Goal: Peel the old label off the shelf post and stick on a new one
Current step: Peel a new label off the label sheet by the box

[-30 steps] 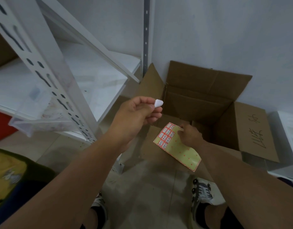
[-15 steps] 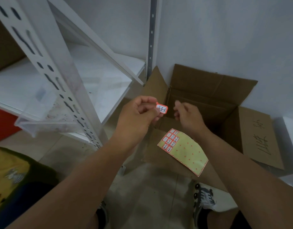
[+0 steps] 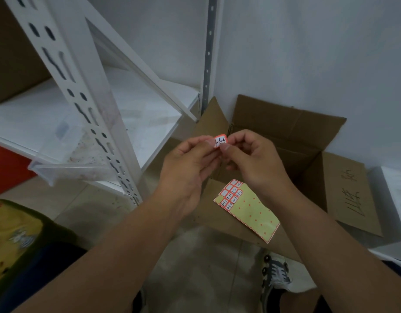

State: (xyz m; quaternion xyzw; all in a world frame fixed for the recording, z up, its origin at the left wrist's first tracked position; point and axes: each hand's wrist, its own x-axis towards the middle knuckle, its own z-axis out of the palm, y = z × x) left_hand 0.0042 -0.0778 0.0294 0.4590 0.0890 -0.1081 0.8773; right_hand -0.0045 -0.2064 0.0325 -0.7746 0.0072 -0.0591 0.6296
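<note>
A small red-edged white label point(image 3: 220, 142) with handwritten marks is pinched between the fingertips of both hands. My left hand point(image 3: 186, 168) pinches its left side and my right hand point(image 3: 251, 163) pinches its right side. Both hands hover in front of the open cardboard box. The yellow-green label sheet point(image 3: 249, 210) lies on the box's front flap, below my right hand, with several written labels at its upper end. The white slotted shelf post point(image 3: 82, 98) rises on the left, well apart from the hands.
An open cardboard box point(image 3: 292, 141) stands against the wall, one flap with writing at the right. A clear plastic tray point(image 3: 66, 163) juts over the white shelf's edge left of the post. A grey slotted rail point(image 3: 208, 55) runs up the wall. My shoes point(image 3: 275, 275) stand on the floor below.
My right hand let go of the label sheet, which now lies on the flap, and rose to pinch the small label together with my left hand.
</note>
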